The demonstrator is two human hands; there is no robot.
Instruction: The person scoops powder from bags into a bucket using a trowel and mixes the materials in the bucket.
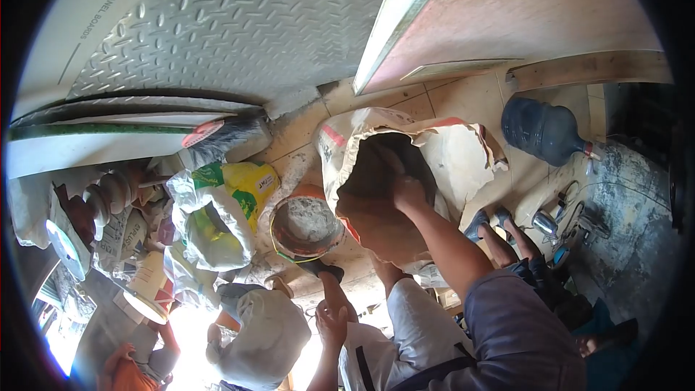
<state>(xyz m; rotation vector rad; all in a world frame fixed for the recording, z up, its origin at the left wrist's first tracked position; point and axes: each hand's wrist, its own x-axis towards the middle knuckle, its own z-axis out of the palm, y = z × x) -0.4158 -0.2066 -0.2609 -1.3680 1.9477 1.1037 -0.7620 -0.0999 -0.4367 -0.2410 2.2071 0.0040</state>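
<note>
A large torn paper sack (463, 166) stands on the tiled floor in front of me, its mouth ragged and wide. My right hand (409, 192) reaches inside the sack; its fingers are lost in the dark interior, so I cannot see what they touch. My left hand (333, 324) rests on my knee with nothing in it, fingers lying loosely over it. Left of the sack sits an orange-rimmed bucket (310, 190) holding pale grey powder (313, 219). Beside that bucket is a yellow and green woven sack (250, 185) with its white mouth folded outward.
A blue water jug (539, 130) lies on its side at the right. Metal tread plate (246, 22) and a pinkish board (528, 14) lean behind. At lower left are a white bucket (148, 286) and a person in orange (134, 376); another person's sandalled feet (489, 228) are at right.
</note>
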